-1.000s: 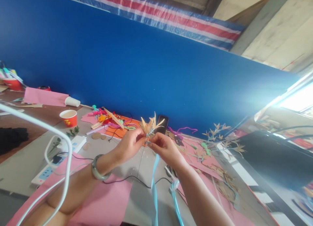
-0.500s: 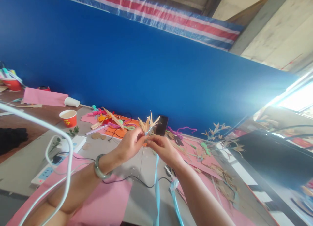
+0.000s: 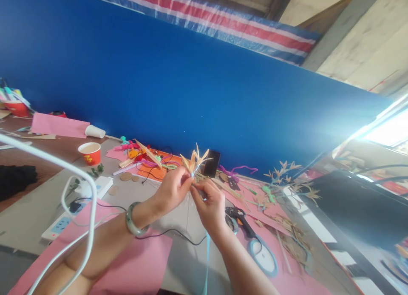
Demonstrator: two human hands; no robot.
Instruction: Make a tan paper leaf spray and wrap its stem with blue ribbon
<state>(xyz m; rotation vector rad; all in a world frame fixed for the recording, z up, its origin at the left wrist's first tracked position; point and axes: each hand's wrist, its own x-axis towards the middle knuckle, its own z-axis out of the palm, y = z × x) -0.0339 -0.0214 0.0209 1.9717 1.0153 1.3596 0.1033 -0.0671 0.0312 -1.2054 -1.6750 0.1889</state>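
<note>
A pale straw-coloured flower (image 3: pixel 193 159) with pointed petals stands upright above my hands. My left hand (image 3: pixel 174 186), with a jade-like bangle at its wrist, pinches the flower at its base, where a bit of light blue shows. Close against it, my right hand (image 3: pixel 210 199) is closed, thumb and forefinger pinched just below the flower. A strip of light blue tape (image 3: pixel 207 265) hangs down below my right hand; its upper part is hidden behind the hand and wrist. A thin wire-like stem (image 3: pixel 188 212) runs down between my hands.
A hot glue gun (image 3: pixel 242 222) and a tape roll (image 3: pixel 263 256) lie right of my right arm. Similar flowers (image 3: pixel 283 174) stand beyond. At left are a red paper cup (image 3: pixel 90 154), a power strip (image 3: pixel 60 225) and a white cable (image 3: pixel 92 210) close in front.
My right hand has turned and shifted slightly lower at the stem. Its forearm has swung left, uncovering the glue gun and tape roll. My left hand stays almost still, holding the flower.
</note>
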